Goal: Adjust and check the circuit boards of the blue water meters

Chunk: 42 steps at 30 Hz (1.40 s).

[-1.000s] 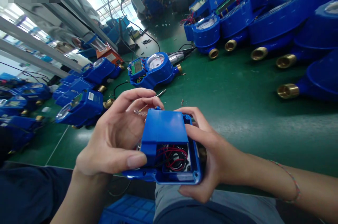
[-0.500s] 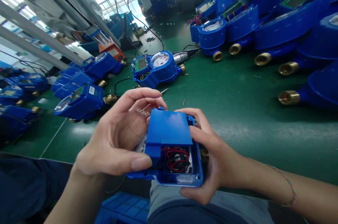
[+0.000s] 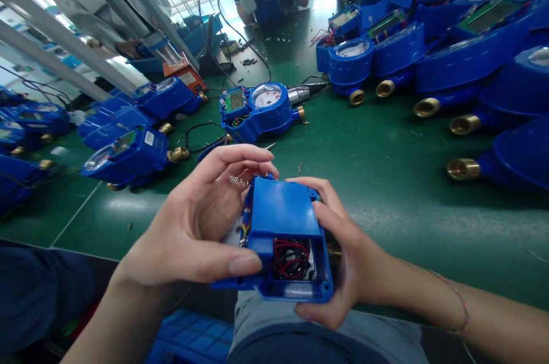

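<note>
Partly closed: blue cover (image 3: 281, 207) sits on the water meter housing (image 3: 291, 287), held over the lap.
Left hand (image 3: 201, 232) and right hand (image 3: 338, 250) clasp the housing's sides; near its front edge, red and black wires (image 3: 291, 258) lie exposed.

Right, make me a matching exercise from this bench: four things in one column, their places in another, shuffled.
Things:
1. blue plastic meter housing with red wires
2. blue water meter with round white dial
3. orange box
4. row of blue meters with brass fittings

Places:
A. far right of green bench
B. between left hand and right hand
C. far left, below metal rails
D. mid-bench, beyond the hands

Pairs: 1-B, 2-D, 3-C, 4-A
</note>
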Available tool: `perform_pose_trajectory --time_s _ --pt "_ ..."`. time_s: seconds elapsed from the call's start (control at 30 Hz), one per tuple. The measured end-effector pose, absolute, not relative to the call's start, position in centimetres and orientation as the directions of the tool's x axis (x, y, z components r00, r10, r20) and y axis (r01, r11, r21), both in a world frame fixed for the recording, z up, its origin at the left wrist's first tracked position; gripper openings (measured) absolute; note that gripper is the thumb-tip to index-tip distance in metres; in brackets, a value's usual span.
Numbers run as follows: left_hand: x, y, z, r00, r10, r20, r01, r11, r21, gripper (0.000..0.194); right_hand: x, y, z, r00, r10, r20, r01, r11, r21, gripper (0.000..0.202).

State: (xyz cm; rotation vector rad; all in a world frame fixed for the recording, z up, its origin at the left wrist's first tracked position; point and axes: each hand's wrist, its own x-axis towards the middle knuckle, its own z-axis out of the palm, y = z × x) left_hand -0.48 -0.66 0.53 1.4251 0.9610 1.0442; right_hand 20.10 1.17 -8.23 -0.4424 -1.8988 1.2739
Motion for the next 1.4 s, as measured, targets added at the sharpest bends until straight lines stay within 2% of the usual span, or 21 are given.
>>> perform_pose_trajectory --time_s 0.1,0.2,0.3,0.37,0.43,0.53,0.6,0.67,0.77,0.87,1.0,1.1,1.2,1.3,1.4 --pt "-1.3 -1.1 0.7 0.299 0.948 0.109 0.142 -0.157 0.977 0.073 20.2 1.2 -8.1 -0.637 0.646 0.421 -0.131 0.447 -0.885 0.081" --pt "-3.9 -1.9 0.6 0.336 0.937 0.099 0.307 -0.208 0.929 0.090 20.2 1.3 -8.1 -0.638 0.627 0.447 -0.144 0.473 -0.869 0.084" --pt "-6.8 -3.0 0.1 0.418 0.908 -0.036 0.462 -0.179 0.869 0.120 20.2 1.4 -8.3 -0.644 0.610 0.461 -0.157 0.485 -0.860 0.084" --pt "-7.8 -4.0 -0.6 0.439 0.890 -0.124 0.575 -0.172 0.800 0.125 20.1 1.6 -8.3 -0.654 0.599 0.462 -0.158 0.489 -0.858 0.084" --pt "-7.6 -5.1 -1.5 0.403 0.908 -0.113 0.643 -0.193 0.741 0.116 20.2 2.0 -8.3 -0.660 0.573 0.485 -0.182 0.504 -0.844 0.084" --pt "-5.5 -6.8 -2.8 0.273 0.962 0.005 0.674 -0.195 0.712 0.102 20.8 3.6 -8.1 -0.718 0.485 0.499 -0.216 0.526 -0.822 0.086" --pt "-3.2 -7.9 -3.6 0.157 0.984 0.081 0.687 -0.167 0.707 0.095 21.5 5.1 -7.7 -0.749 0.467 0.471 -0.169 0.552 -0.816 0.085" --pt "-0.6 -8.7 -4.4 0.009 0.985 0.171 0.700 -0.128 0.702 0.087 22.3 6.7 -7.1 -0.711 0.557 0.429 -0.070 0.550 -0.832 0.081" --pt "3.2 -9.0 -5.6 -0.234 0.924 0.301 0.725 -0.041 0.687 0.071 23.2 8.1 -6.1 -0.622 0.711 0.328 0.014 0.429 -0.903 0.066" --pt "5.9 -8.8 -6.5 -0.332 0.865 0.377 0.714 -0.031 0.700 0.067 23.5 7.5 -5.3 -0.624 0.757 0.196 0.049 0.287 -0.957 0.058" --pt "7.3 -8.8 -6.8 -0.360 0.868 0.341 0.646 -0.032 0.763 0.064 23.3 3.5 -4.7 -0.482 0.876 0.010 0.210 0.127 -0.969 0.055" --pt "7.0 -9.0 -6.4 -0.339 0.884 0.322 0.609 -0.055 0.791 0.059 22.5 -0.4 -5.0 -0.300 0.952 -0.066 0.282 0.022 -0.959 0.067" --pt "6.2 -9.1 -6.0 -0.322 0.884 0.339 0.604 -0.084 0.793 0.054 20.9 -3.2 -5.6 -0.230 0.964 -0.130 0.118 -0.105 -0.987 0.066" --pt "5.3 -8.8 -5.8 -0.257 0.883 0.392 0.618 -0.161 0.769 0.051 19.4 -3.5 -5.7 -0.211 0.968 -0.134 -0.023 -0.142 -0.990 0.068" --pt "4.8 -8.6 -6.0 -0.138 0.908 0.395 0.607 -0.237 0.758 0.058 18.9 -1.3 -5.4 -0.294 0.945 -0.141 -0.126 -0.184 -0.975 0.074"
